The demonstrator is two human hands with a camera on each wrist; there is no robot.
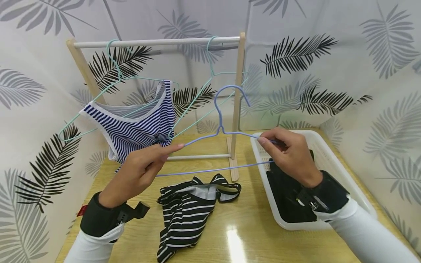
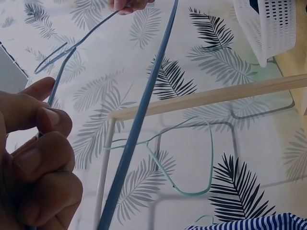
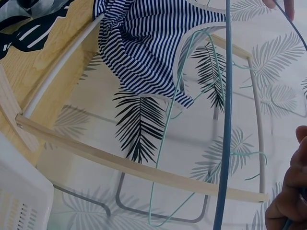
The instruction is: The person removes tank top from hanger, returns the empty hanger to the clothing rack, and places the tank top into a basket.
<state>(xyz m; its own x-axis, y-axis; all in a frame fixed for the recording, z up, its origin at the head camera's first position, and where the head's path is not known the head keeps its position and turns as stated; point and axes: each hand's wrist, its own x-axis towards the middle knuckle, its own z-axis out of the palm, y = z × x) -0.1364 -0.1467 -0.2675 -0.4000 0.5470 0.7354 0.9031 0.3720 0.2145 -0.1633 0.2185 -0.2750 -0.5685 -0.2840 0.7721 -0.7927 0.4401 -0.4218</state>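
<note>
A blue clothes hanger is held up in front of the rack, its hook on top. My left hand pinches its left shoulder, index finger stretched along the wire; the curled fingers show close up in the left wrist view. At the other shoulder my right hand grips the wire between thumb and fingers. The bottom bar of the hanger runs level above the table. Below it lies a black-and-white striped garment, rumpled on the table.
A small wooden rack carries a blue-and-white striped tank top on a mint hanger and a bare mint hanger. At the right stands a white plastic basket with black cloth inside. Leaf-patterned sheeting surrounds the wooden table.
</note>
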